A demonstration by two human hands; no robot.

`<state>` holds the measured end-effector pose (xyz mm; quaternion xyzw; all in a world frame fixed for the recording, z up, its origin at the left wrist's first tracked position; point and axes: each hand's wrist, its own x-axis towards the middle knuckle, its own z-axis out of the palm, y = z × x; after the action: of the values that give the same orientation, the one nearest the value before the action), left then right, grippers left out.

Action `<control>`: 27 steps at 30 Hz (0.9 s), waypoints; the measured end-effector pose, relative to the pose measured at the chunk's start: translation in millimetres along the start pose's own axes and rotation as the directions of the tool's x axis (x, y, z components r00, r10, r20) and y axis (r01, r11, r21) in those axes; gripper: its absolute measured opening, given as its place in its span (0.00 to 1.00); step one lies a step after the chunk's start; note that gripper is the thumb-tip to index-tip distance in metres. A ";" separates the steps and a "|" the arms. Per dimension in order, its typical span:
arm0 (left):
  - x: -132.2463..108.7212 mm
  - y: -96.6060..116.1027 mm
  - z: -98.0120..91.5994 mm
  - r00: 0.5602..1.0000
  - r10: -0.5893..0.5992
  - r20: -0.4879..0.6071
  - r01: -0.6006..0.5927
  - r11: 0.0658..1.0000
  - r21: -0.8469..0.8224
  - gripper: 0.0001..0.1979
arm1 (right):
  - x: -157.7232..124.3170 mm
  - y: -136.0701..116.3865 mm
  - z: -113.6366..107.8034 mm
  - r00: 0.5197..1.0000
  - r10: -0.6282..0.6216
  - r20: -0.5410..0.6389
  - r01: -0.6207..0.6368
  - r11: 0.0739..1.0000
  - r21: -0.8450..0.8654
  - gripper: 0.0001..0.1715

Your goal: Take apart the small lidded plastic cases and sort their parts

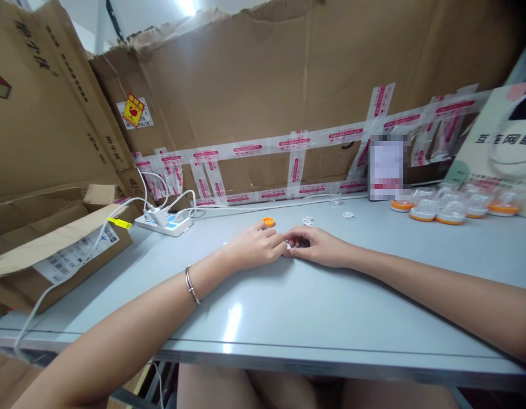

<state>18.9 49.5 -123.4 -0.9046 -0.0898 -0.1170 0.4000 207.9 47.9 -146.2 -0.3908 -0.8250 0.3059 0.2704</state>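
Note:
Both hands rest on the grey table (pixel 288 301), fingertips meeting near its middle. My left hand (pixel 254 247), with a bracelet on its wrist, has its fingers curled and pinched toward the right hand. My right hand (pixel 316 245) is also curled, and a small white piece (pixel 288 245) shows between the two sets of fingertips. An orange cap (pixel 268 221) lies just behind my left hand. Two small white parts (pixel 308 221) (pixel 349 215) lie further back.
Several clear domed pieces with orange bases (pixel 450 207) stand at the back right. A white power strip (pixel 163 221) with cables sits at the back left beside an open cardboard box (pixel 54 250). Taped cardboard walls (pixel 288 113) enclose the table.

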 end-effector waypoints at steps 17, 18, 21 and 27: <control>-9.5 -15.0 2.7 0.913 -0.385 0.137 0.407 0.821 -0.400 0.08 | -2.0 -2.1 -1.0 1.000 -0.019 -0.004 0.019 0.999 -0.035 0.23; -17.2 -25.0 -2.6 0.899 -0.411 0.152 0.436 0.804 -0.404 0.08 | -2.6 -2.9 -1.3 1.000 -0.015 -0.006 0.015 0.999 -0.037 0.23; -53.2 -60.1 -20.6 0.798 -0.515 0.313 0.603 0.675 -0.424 0.06 | -3.9 -6.1 -2.5 1.000 0.001 0.004 -0.001 0.999 -0.041 0.22; -110.1 -96.6 -30.4 0.513 -0.477 0.714 0.818 0.524 -0.238 0.07 | -3.5 -8.5 -3.6 0.999 0.026 0.029 -0.024 0.998 -0.058 0.22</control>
<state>-115.4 83.4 -66.9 -0.8569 -0.5153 -0.0110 -0.0043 208.1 41.7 -138.5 -0.4041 -0.8324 0.2914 0.2428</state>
